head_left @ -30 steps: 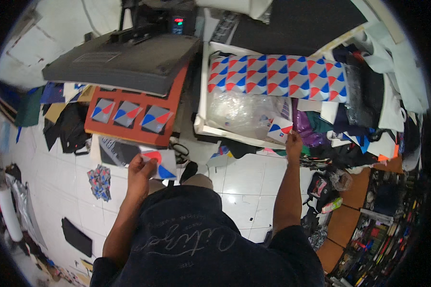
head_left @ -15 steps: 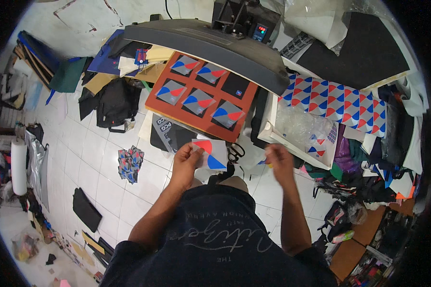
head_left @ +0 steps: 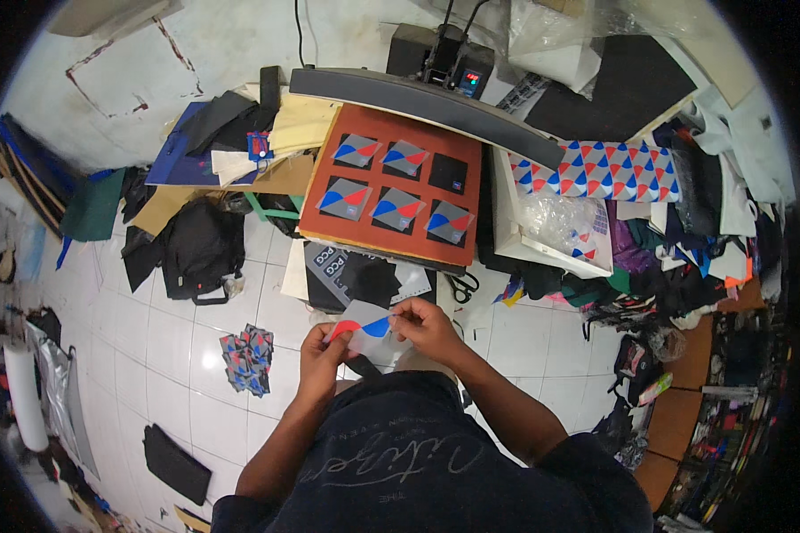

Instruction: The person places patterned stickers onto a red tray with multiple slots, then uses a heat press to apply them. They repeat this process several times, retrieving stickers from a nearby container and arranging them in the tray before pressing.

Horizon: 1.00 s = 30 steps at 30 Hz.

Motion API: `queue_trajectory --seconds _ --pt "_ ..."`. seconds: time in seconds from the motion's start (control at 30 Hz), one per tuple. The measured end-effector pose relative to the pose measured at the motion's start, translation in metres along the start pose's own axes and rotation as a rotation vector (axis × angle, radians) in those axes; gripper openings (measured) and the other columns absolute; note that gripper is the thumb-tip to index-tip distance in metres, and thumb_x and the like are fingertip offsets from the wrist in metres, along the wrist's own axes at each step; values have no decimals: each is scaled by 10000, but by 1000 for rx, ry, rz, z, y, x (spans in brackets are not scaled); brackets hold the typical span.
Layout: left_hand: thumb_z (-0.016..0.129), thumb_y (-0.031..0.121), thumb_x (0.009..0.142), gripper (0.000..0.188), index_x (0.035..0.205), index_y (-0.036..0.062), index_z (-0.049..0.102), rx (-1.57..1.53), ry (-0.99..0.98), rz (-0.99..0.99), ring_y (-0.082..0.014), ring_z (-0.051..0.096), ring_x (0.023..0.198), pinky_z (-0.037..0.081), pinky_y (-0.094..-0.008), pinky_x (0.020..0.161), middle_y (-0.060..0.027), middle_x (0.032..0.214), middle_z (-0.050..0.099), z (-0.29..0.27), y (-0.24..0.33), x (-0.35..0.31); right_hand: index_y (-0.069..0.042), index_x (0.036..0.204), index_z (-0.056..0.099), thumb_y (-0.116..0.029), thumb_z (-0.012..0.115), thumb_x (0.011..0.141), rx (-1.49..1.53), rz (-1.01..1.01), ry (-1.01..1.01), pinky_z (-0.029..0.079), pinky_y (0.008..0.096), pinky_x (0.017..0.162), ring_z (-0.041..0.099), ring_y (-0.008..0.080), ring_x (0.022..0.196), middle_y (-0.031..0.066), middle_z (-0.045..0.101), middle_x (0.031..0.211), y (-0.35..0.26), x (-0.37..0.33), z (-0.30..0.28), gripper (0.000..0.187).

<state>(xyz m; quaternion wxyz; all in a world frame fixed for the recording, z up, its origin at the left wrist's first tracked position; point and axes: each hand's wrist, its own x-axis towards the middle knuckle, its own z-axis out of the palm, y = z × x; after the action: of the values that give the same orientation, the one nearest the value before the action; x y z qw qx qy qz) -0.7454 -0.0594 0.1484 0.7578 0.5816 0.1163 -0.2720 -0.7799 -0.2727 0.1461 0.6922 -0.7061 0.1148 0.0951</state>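
Close in front of my body, both hands hold a small square transfer film (head_left: 364,313) with a red and blue curved print. My left hand (head_left: 322,357) pinches its left side, and my right hand (head_left: 428,333) grips its right edge. Beyond them is the reddish-brown bed (head_left: 338,233) of a heat press, its dark upper plate (head_left: 418,105) swung up behind. Black fabric squares lie on the bed in two rows. Several carry printed films, such as the film (head_left: 343,197) at the near left; the far-right black square (head_left: 449,174) has none.
A sheet of repeated prints (head_left: 618,169) lies over a white box (head_left: 551,244) to the right. Scissors (head_left: 462,287) are beside the press. On the tiled floor are a pile of printed pieces (head_left: 247,360), a black bag (head_left: 204,253) and a folded black item (head_left: 178,464).
My right hand has come in from the right and taken hold of the film's right edge. The film has turned and sits slightly lower and further left. The whole view has shifted too.
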Motion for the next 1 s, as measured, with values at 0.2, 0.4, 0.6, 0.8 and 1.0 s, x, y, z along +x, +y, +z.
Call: queue_trajectory --seconds 0.2,0.4,0.6,0.8,1.0 --pt "611 105 904 161 1015 -2 564 10 -66 -34 -148 636 808 558 -265 698 -95 960 632 -25 10 -12 -22 989 610 -164 639 894 66 -18 84 451 232 636 575 87 695 25 615 808 0 5 34 174" --pt "605 97 901 154 1007 5 539 18 -92 -50 -146 643 805 562 -278 707 -94 931 635 -36 15 -16 -23 1011 629 -170 634 899 -33 -33 40 452 225 615 587 81 708 33 636 836 -17 16 40 185" --pt "596 81 901 134 997 10 535 -12 -78 -93 -162 656 797 563 -283 722 -104 900 644 -45 11 -11 -2 1007 613 -194 622 907 -16 -23 -66 500 264 662 611 108 717 51 631 820 -16 36 32 216" --pt "605 80 887 147 1003 18 541 0 28 -122 -176 657 790 547 -290 700 -97 892 645 -46 12 3 -8 995 610 -162 641 896 -8 29 -24 496 241 648 585 91 697 29 621 832 -23 53 1 186" --pt "619 136 877 197 1028 29 552 271 257 -131 -176 640 765 511 -281 644 -71 908 630 -129 -29 31 -9 983 613 -114 599 893 -13 -147 288 497 282 662 593 125 710 49 624 812 -2 95 -93 140"
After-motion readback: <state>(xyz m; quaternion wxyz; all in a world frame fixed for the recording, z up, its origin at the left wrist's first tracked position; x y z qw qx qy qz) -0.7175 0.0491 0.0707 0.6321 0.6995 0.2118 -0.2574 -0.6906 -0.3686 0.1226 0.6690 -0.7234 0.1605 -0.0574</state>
